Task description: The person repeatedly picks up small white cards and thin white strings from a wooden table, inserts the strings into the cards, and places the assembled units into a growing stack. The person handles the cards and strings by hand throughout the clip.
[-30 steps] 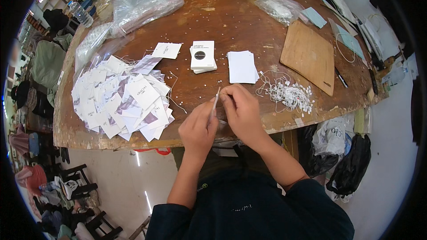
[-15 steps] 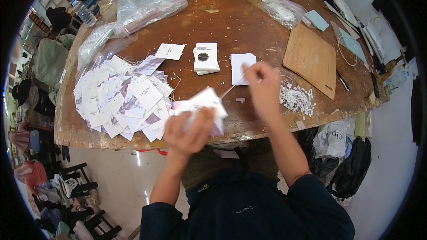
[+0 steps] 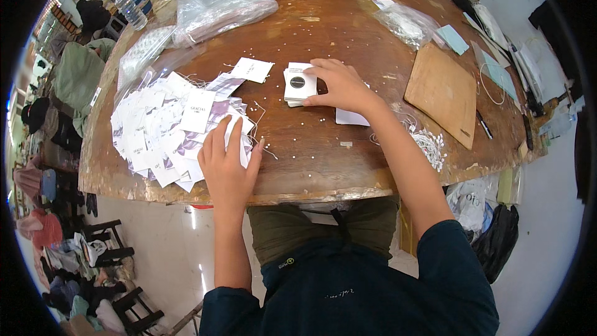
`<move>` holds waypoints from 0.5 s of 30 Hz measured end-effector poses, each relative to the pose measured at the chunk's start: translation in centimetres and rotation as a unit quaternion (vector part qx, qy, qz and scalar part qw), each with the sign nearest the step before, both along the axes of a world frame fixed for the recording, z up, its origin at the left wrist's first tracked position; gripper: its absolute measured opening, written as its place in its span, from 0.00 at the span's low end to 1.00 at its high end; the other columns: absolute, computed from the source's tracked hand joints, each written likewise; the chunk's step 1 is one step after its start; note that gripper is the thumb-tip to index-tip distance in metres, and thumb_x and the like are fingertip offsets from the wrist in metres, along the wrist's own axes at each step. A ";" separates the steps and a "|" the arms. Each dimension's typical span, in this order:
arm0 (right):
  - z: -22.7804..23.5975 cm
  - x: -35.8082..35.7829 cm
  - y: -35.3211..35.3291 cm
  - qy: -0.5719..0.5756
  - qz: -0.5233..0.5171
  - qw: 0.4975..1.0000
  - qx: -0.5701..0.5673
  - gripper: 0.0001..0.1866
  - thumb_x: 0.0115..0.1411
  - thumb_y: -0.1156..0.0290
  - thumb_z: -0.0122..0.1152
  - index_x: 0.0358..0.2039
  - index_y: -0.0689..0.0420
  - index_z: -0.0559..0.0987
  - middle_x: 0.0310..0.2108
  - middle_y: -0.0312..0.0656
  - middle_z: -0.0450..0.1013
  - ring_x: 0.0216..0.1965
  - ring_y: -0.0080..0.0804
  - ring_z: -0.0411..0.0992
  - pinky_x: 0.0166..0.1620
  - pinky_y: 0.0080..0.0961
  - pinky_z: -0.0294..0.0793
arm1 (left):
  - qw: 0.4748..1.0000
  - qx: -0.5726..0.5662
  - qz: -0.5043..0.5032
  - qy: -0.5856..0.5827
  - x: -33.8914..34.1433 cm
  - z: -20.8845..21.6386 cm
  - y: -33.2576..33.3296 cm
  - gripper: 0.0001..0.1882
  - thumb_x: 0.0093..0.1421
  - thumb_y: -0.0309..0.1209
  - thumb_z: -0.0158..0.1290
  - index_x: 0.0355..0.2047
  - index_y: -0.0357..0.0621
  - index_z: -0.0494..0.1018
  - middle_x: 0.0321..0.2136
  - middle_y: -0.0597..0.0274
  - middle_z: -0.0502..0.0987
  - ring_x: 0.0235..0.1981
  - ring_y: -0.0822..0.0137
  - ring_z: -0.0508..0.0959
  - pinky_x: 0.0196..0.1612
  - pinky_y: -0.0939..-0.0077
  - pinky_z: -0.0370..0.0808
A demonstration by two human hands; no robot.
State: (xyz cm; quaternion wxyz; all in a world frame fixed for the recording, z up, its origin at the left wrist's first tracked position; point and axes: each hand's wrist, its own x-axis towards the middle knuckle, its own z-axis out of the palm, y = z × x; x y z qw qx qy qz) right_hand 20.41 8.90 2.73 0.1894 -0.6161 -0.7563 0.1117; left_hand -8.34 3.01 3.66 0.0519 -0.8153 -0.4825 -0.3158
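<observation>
A heap of white and purple hang tags with cords lies on the left of the table. My left hand rests at its near right edge, fingers spread and apart over the tags. Right of the heap stands a small stack of white cards with a black circle on the top one. At the right side of that stack is my right hand, its thumb and fingertips parted and close against the card edge. A second stack of plain white cards shows partly below my right wrist.
White tag strings lie bundled beside my right forearm. Farther right are a wooden board and a pen. Clear plastic bags lie at the far left, near a water bottle. Small white bits dot the brown table.
My left hand has let go of the tags it held and moved left onto the heap. My right hand has left the plain cards and the string, and reached left to the black-circle stack.
</observation>
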 end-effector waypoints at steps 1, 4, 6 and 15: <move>0.0 0.3 0.3 0.007 0.007 1.000 -0.023 0.39 0.48 0.42 0.69 0.56 0.51 0.76 0.64 0.47 0.62 0.66 0.47 0.57 0.64 0.50 0.58 | 1.000 -0.001 -0.005 -0.019 -0.1 0.0 -0.4 0.25 0.55 0.37 0.62 0.53 0.44 0.73 0.55 0.57 0.71 0.54 0.55 0.70 0.53 0.59 0.64; -0.2 0.6 0.4 0.038 0.016 0.999 -0.022 0.38 0.49 0.43 0.68 0.57 0.51 0.75 0.64 0.48 0.61 0.66 0.48 0.56 0.64 0.47 0.58 | 0.999 -0.031 -0.009 -0.037 -0.4 0.0 -0.8 0.24 0.55 0.35 0.62 0.51 0.43 0.74 0.55 0.57 0.71 0.54 0.54 0.70 0.54 0.59 0.63; -0.2 0.5 0.3 0.063 0.013 0.998 0.012 0.37 0.50 0.44 0.68 0.57 0.50 0.75 0.64 0.48 0.61 0.66 0.48 0.56 0.65 0.46 0.58 | 0.998 -0.033 -0.022 -0.054 -0.5 -0.1 -0.9 0.23 0.55 0.34 0.62 0.51 0.43 0.74 0.54 0.56 0.72 0.54 0.53 0.70 0.55 0.59 0.64; 2.6 -0.9 -5.0 0.133 0.058 0.984 0.100 0.33 0.53 0.52 0.68 0.59 0.48 0.74 0.66 0.48 0.57 0.67 0.49 0.53 0.67 0.42 0.52 | 0.724 -0.391 -0.198 -0.532 2.3 -1.2 -0.9 0.26 0.67 0.41 0.48 0.59 0.37 0.66 0.56 0.54 0.70 0.53 0.62 0.73 0.53 0.66 0.72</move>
